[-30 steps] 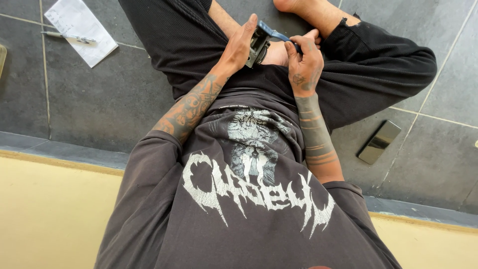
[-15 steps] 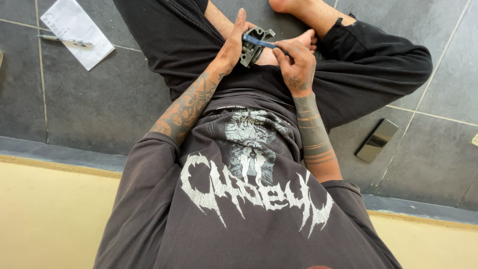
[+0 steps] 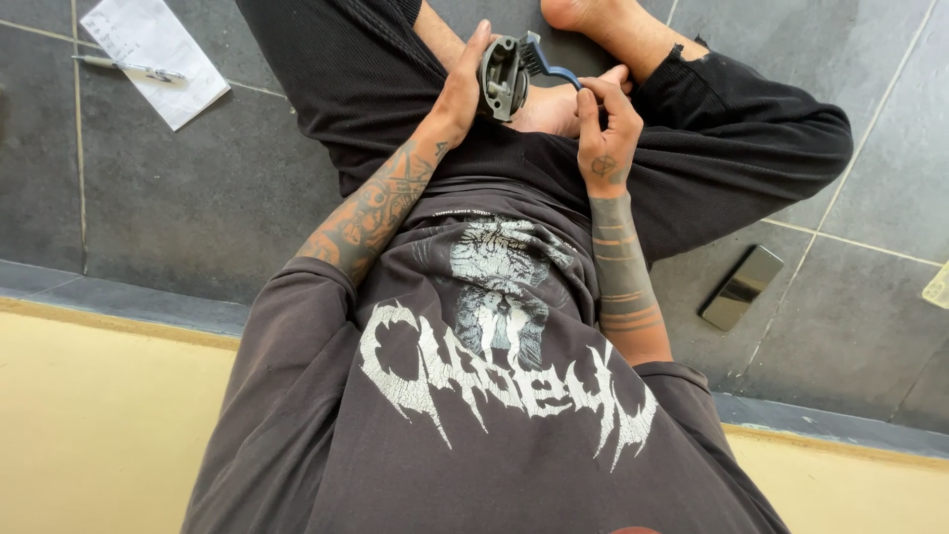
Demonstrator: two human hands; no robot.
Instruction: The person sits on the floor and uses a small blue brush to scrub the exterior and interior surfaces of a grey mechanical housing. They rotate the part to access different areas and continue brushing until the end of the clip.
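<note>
Down over the lap, above crossed legs in black trousers, the left hand is cupped round a small grey metal part, thumb up along its side and palm behind it, so its open round face is turned toward the other hand and held off the cloth. The right hand is pinched shut on the blue handle of a small brush, fingers close to the head for control, and the dark bristles sit at the top edge of the part, touching it or just about. Both forearms brace against the body, which looks like a way to keep the small piece steady. Off to the side on the dark floor tiles, a sheet of paper lies with a pen across it, well away from the work, and a dark phone lies flat near the right knee, within reach but clear of the brushing.
</note>
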